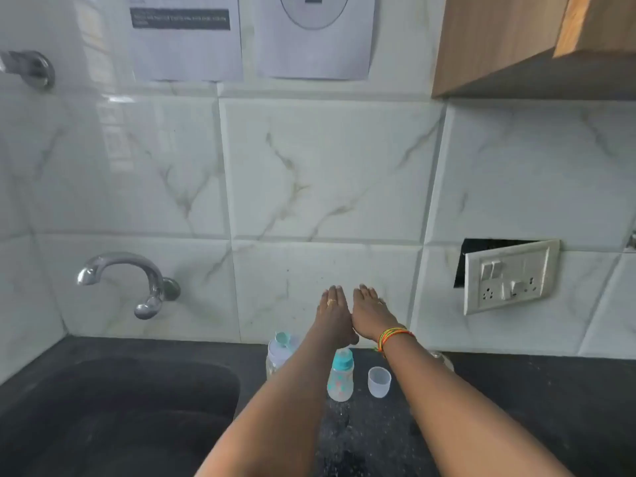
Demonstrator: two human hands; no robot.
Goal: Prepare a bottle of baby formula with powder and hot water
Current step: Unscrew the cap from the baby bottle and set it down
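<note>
- The baby bottle (340, 375) stands upright on the black counter (516, 407), low and centre in the frame. Its teal cap is on, and it sits in the gap between the 2 forearms.
- Just right of it stands a small clear cup (379, 382), mouth up, apart from the bottle.
- Just left of it is a clear jar (279, 356) with a white lid, partly hidden by the left forearm. A teal scoop (284, 339) lies on the lid. I judge this to be the powder, though its contents cannot be seen.
- The left hand (333, 311) and right hand (370, 311) are stretched out flat, side by side and meeting at the thumbs. The fingers are straight and grasp nothing. Both hover above and beyond the bottle, toward the tiled wall.
- Water spots and a wet patch (344, 428) lie on the counter in front of the bottle.
- The dark sink (137, 407) fills the lower left, with a chrome tap (120, 280) on the wall above it. A socket plate (509, 277) hangs loose from the wall at the right.
- Risks, as I judge them:
  - With no step started, drawing the arms back low could knock over the bottle or cup, since both forearms pass close by.
  - The left forearm could sweep the loose scoop toward the sink.
  - The wet counter may let the light bottle skid when its cap is twisted.
  - No hot-water source is in view, and splashes near the loose socket would be hazardous.
</note>
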